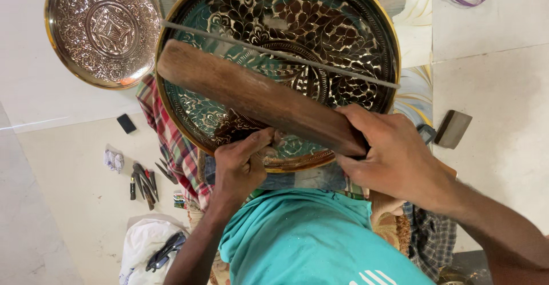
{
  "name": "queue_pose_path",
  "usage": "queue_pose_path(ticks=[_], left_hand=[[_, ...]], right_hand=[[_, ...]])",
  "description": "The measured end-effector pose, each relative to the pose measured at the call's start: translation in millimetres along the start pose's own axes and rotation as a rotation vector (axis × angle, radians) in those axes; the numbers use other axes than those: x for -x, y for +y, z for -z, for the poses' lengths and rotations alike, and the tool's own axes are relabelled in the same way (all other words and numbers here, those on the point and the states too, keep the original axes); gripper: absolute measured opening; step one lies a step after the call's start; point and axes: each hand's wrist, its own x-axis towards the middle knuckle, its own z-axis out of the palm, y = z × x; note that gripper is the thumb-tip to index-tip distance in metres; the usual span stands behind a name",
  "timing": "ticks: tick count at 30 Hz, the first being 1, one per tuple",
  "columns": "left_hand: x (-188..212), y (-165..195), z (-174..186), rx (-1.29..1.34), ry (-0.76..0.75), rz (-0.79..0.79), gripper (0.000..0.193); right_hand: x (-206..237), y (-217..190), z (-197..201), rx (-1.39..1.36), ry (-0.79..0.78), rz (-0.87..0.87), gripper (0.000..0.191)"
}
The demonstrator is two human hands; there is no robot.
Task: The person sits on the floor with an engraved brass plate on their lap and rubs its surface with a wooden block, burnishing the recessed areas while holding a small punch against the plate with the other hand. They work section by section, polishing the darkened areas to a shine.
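Large engraved tray [320,28] sits centre, on a checked cloth [171,142]; a wooden mallet [257,96] and a thin rod [286,53] lie across it. Left hand [240,168] at the tray's near rim, right hand [394,159] on the mallet's right end. Smaller tray [103,28] far left; small tools [143,182] near left; scraper [452,129] right.

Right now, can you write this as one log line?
left hand: pinches small tool on engraved plate | right hand: grips wooden mallet | second plate: floor, apart
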Motion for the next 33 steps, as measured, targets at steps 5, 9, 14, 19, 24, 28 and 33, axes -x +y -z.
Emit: queue_pose_path(ticks=[5, 9, 14, 19, 24, 28, 33], left_hand=[[-5.1, 0.1, -2.0, -0.158, -0.024, 0.034, 0.03], [-4.3, 8.4, -1.5, 0.024, -0.012, 0.106, 0.041], [-9.6, 14.3, -1.8, 0.028, 0.031, 0.051, 0.038], [-10.8, 13.0, -3.3, 0.02, 0.007, 0.05, 0.028], [-7.7, 12.4, -0.6, 0.0, 0.005, 0.094, 0.032], [-11.2, 13.2, -0.7, -0.042, 0.003, 0.061, 0.035], [-12.8, 12.4, -0.6, -0.176, 0.014, -0.038, 0.029]], right_hand=[[-1.5, 0.2, 6.8, 0.473, -0.042, 0.183, 0.05], [-4.0, -1.6, 9.0, 0.114, -0.076, -0.006, 0.045], [-12.0, -2.9, 4.5, 0.087, -0.028, -0.035, 0.042], [-13.0, 2.8, 2.3, 0.228, -0.085, 0.068, 0.054], [-12.4, 8.6, 4.0, 0.229, -0.097, 0.097, 0.052], [-9.7, 7.8, 8.5, 0.093, -0.035, -0.053, 0.044], [-8.3, 1.6, 11.6, 0.241, -0.068, 0.088, 0.057]])
